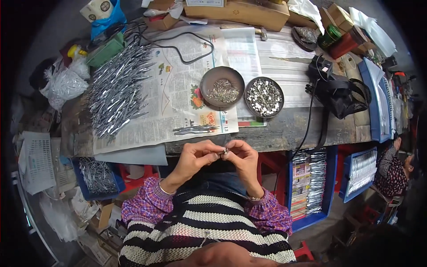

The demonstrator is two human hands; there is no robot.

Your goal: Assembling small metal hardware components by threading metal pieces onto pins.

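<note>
Chinese txt [211,119], red/blk, on newspaper [178,91]

Sleeves [272,212] are purple plaid — the top [213,215] striped.

Your hands [194,159] are meeting at the near edge of the worktop [291,140]. Newspaper [175,89] is covering its left and middle, bearing a heap of metal pieces [118,84] at left and one bowl [222,72] at right. Another bowl [265,115] is standing just right, a hammer [263,34] lying far behind both, a bag [349,95] resting right. Below, trays [330,178] are flanking you.
</note>
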